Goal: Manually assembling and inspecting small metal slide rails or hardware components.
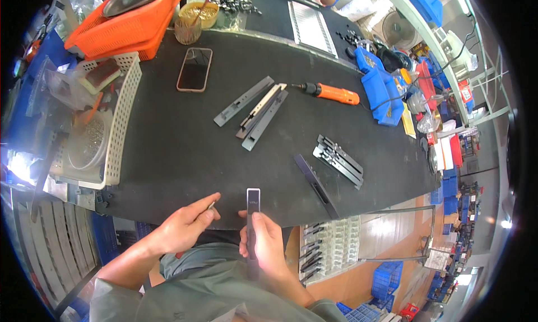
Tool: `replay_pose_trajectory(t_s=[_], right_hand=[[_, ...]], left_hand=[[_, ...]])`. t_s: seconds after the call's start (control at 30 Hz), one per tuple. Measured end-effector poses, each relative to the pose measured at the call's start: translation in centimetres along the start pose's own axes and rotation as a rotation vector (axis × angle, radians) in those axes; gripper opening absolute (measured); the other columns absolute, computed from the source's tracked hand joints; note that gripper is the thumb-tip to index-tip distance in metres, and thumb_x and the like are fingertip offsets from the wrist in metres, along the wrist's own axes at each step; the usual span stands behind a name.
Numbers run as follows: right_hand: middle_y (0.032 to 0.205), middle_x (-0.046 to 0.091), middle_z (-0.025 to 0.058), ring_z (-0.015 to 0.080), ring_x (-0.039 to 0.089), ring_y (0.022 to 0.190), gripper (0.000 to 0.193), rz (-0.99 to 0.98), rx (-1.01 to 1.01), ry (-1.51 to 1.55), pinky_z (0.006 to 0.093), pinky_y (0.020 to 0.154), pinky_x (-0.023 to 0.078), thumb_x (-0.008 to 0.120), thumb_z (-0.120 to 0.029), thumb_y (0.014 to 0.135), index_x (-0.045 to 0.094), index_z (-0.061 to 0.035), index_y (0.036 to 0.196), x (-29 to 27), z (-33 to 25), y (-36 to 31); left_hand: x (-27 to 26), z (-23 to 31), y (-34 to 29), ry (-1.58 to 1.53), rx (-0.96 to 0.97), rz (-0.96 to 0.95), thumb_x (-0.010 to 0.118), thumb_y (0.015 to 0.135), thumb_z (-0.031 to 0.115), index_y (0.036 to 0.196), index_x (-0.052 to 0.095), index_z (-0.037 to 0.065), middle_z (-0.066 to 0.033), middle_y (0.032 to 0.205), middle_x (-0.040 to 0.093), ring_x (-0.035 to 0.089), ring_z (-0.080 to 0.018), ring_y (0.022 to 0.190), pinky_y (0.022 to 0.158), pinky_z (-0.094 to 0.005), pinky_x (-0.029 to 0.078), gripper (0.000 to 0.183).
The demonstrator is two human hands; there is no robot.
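With our right hand (266,241) we grip a long, flat, dark bar (254,203), its pale-rimmed end upward, above the near edge of the matte black worktop (168,148). Our left hand (188,224) has thumb and forefinger closed on a small piece (211,206), too tiny to identify. Beyond we see a slotted dark strip (315,185), glossy slim rails (339,161), a smooth orange screwdriver (336,94) and a perforated white plastic basket (126,115).
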State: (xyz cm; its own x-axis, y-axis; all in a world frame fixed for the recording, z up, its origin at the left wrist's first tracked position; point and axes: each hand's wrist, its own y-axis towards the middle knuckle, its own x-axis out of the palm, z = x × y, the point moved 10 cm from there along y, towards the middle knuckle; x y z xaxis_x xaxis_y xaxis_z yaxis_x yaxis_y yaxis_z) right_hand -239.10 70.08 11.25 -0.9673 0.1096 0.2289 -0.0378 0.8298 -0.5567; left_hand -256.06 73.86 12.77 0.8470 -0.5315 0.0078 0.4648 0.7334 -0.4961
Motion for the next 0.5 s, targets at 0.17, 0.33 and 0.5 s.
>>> replay_pose_trajectory(t_s=[0.17,0.33,0.5], right_hand=[[0.071,0.059,0.0081,0.0165,0.059,0.055,0.049,0.002,0.105,0.087,0.0291,0.05,0.047,0.037,-0.036,0.111,0.057,0.0051,0.129,-1.0,2.7,-1.0],[0.075,0.062,0.0113,0.0194,0.059,0.058,0.054,-0.028,0.137,0.226,0.031,0.053,0.048,0.031,-0.036,0.111,0.056,0.008,0.129,-1.8,4.4,-2.0],[0.082,0.063,0.0114,0.0202,0.061,0.066,0.052,-0.011,0.164,0.29,0.0323,0.059,0.05,0.037,-0.041,0.112,0.057,0.0058,0.124,-1.6,4.6,-2.4]], left_hand=[[1.1,0.1,-0.5,-0.067,-0.054,-0.09,0.045,0.109,0.018,0.158,0.028,-0.004,-0.0103,0.126,0.058,0.059,-0.0067,0.068,0.045,-0.0219,0.055,0.056],[2.3,1.2,-0.7,-0.026,-0.109,-0.158,0.047,0.109,0.017,0.159,0.029,-0.002,-0.0102,0.127,0.059,0.062,-0.0078,0.076,0.051,-0.0235,0.057,0.057],[3.3,0.2,0.5,-0.028,0.025,-0.158,0.05,0.109,0.016,0.159,0.035,0.003,-0.0109,0.127,0.065,0.067,-0.0133,0.093,0.074,-0.0274,0.06,0.054]])
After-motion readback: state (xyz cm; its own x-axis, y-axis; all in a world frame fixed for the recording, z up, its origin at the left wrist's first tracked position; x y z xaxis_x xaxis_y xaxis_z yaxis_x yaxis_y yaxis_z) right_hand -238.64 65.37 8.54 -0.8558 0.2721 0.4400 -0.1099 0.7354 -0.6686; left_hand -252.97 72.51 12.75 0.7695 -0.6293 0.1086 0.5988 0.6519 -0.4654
